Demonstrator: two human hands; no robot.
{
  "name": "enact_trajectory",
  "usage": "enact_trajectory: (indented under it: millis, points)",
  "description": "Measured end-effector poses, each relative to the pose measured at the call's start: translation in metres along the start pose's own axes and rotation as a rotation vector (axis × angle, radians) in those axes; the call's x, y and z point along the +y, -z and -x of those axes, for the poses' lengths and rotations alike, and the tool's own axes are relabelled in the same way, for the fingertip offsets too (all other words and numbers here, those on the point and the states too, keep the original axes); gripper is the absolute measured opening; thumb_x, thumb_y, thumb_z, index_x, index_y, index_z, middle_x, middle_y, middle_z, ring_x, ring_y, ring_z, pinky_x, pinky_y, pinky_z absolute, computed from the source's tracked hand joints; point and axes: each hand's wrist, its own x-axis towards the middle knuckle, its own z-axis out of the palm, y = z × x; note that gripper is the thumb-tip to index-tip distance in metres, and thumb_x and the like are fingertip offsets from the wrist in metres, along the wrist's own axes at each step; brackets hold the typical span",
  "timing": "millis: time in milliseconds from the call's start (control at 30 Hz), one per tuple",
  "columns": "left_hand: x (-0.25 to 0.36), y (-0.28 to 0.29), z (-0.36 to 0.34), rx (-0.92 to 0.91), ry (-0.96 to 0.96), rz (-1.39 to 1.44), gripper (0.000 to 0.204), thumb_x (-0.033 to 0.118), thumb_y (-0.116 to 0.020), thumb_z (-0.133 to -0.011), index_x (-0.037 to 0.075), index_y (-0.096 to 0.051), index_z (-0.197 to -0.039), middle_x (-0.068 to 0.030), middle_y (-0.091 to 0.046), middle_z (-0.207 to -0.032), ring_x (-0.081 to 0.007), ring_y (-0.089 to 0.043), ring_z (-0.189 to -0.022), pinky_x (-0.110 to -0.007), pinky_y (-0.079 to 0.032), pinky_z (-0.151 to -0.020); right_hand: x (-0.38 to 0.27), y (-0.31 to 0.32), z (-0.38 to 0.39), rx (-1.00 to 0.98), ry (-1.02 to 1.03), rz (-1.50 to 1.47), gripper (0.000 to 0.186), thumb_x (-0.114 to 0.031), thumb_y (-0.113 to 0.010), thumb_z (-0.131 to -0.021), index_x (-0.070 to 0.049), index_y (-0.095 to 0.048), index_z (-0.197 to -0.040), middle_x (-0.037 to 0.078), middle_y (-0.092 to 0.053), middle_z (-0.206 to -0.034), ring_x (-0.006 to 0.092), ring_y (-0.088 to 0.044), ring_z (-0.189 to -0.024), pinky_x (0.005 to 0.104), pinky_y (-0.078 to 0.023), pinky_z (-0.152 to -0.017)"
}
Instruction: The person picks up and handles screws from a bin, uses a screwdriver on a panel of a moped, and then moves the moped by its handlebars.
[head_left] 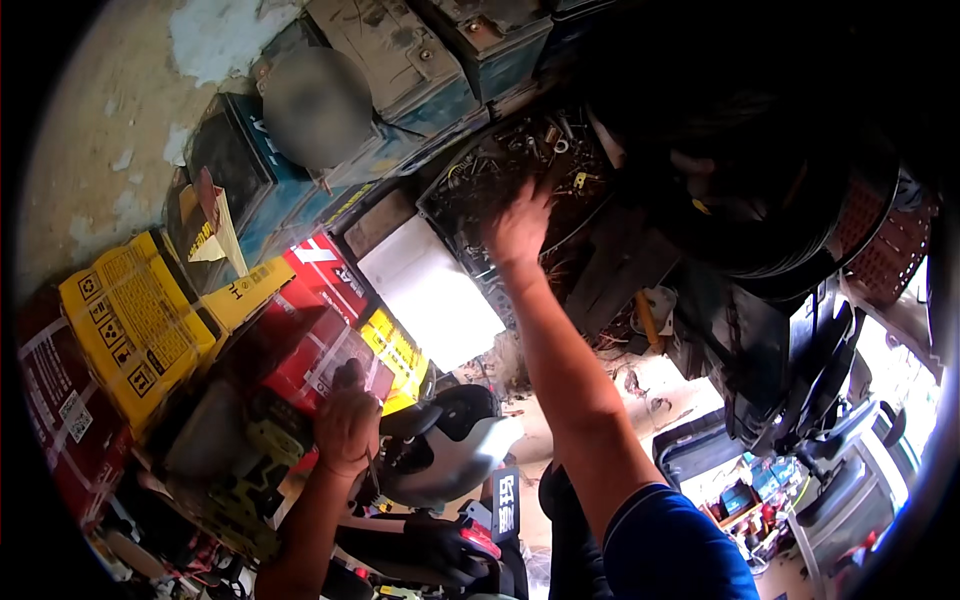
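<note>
Head view looks down on a crowded workshop corner. The right hand [517, 228] stretches far out with its fingers spread and loose, and it dips into a dark tray of small metal bits [480, 180]. The tray is full of nuts, bolts and tiny yellow pieces. I cannot tell if the fingers pinch one yet. These bits look hard, small and heavy for their size, and maybe greasy, so they may slip. A pinch with thumb and one finger looks like the best way to pick one up.

The left hand [345, 430] sits well below and left of the tray. It is closed in a fist around something thin and dark (too small to tell what). Just right of that hand, still far below the tray, lies a round helmet [450, 450] in black and white, smooth and shiny. Left of the tray stand boxy old batteries [400, 60], dusty and hard. Lower left of the tray are cardboard boxes [135, 320] in yellow and red, stiff but easy to dent.
</note>
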Motion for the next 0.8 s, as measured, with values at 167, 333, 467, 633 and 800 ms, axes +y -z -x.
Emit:
enact_trajectory:
  millis: [167, 333, 467, 633, 800]
  points:
    - [0.010, -0.030, 0.006, 0.083, 0.060, -0.021, 0.007, 0.008, -0.066, -0.078, 0.008, -0.059, -0.076, -0.0100, -0.063, -0.079, -0.0290, -0.067, -0.082, -0.041, -0.054, -0.083, -0.005, 0.028, 0.066, -0.152, 0.054, -0.117, 0.055, -0.025, -0.067, -0.089, 0.005, -0.053, -0.134, 0.033, -0.053, -0.137, 0.0486, -0.052, -0.126, 0.0491, -0.043, -0.111]
    - [0.014, -0.026, 0.003, 0.181, 0.028, -0.061, 0.010, 0.011, -0.068, -0.074, 0.012, -0.059, -0.071, -0.0084, -0.063, -0.077, -0.0269, -0.066, -0.082, -0.038, -0.052, -0.079, 0.022, 0.080, -0.012, 0.221, 0.066, -0.072, 0.065, -0.022, -0.067, -0.091, -0.005, -0.041, -0.148, 0.034, -0.045, -0.143, 0.0495, -0.053, -0.123, 0.0498, -0.047, -0.102]
    - [0.014, -0.027, -0.006, 0.150, 0.039, -0.082, 0.010, 0.010, -0.069, -0.075, 0.012, -0.059, -0.072, -0.0089, -0.064, -0.079, -0.0278, -0.066, -0.078, -0.036, -0.053, -0.077, 0.064, 0.047, -0.060, 0.227, 0.014, 0.009, 0.074, -0.038, -0.066, -0.090, -0.007, -0.037, -0.150, 0.026, -0.041, -0.150, 0.0487, -0.037, -0.138, 0.0595, -0.038, -0.109]
    - [0.025, -0.007, -0.007, -0.019, 0.082, -0.044, 0.012, -0.001, -0.058, -0.091, 0.001, -0.053, -0.081, -0.0230, -0.069, -0.095, -0.0365, -0.071, -0.090, -0.045, -0.058, -0.090, 0.027, 0.022, 0.002, -0.078, -0.108, 0.027, 0.061, -0.034, -0.064, -0.088, -0.003, -0.048, -0.138, 0.027, -0.044, -0.145, 0.0492, -0.042, -0.133, 0.0582, -0.042, -0.105]
    - [0.023, -0.009, -0.005, -0.042, 0.070, -0.064, 0.011, 0.000, -0.057, -0.093, 0.000, -0.054, -0.082, -0.0239, -0.069, -0.096, -0.0376, -0.072, -0.093, -0.047, -0.056, -0.097, -0.004, 0.029, 0.060, -0.119, 0.063, 0.037, 0.047, -0.034, -0.061, -0.094, -0.008, -0.060, -0.133, 0.030, -0.037, -0.153, 0.0534, -0.041, -0.135, 0.0577, -0.038, -0.112]
